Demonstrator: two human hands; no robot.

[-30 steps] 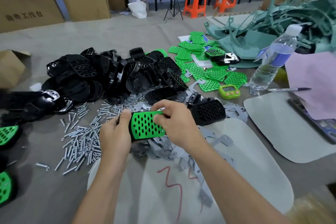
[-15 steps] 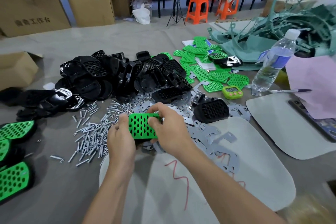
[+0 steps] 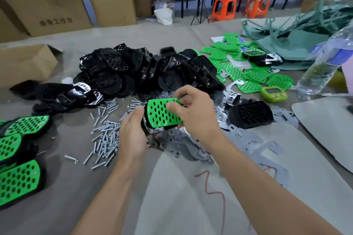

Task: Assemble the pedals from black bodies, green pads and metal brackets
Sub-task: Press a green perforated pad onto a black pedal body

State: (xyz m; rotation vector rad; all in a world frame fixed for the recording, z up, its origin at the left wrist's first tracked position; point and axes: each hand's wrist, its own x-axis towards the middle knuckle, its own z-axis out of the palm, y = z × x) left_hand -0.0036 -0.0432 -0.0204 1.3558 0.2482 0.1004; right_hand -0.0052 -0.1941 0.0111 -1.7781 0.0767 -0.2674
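Observation:
I hold one pedal point(image 3: 159, 115) above the table: a green perforated pad on a black body, tilted with its left end down, metal showing under its lower edge. My left hand point(image 3: 131, 131) grips its left end. My right hand point(image 3: 194, 110) grips its right end, fingers curled over the pad's top edge. Behind lies a heap of black bodies point(image 3: 145, 70). Loose green pads point(image 3: 246, 74) lie at the back right. Grey metal brackets point(image 3: 246, 143) are scattered under and right of my hands. One black body point(image 3: 250, 114) lies alone to the right.
Bolts point(image 3: 107, 135) are piled left of my hands. Finished green-and-black pedals point(image 3: 17, 162) lie at the left edge. A green timer point(image 3: 274, 93) and a water bottle point(image 3: 322, 66) stand right. A cardboard box point(image 3: 24, 63) sits far left. Grey sheets point(image 3: 324, 126) cover the near table.
The pedal has tilted, its left end dropping, while both hands kept their hold. The camera has moved closer and lower toward the table.

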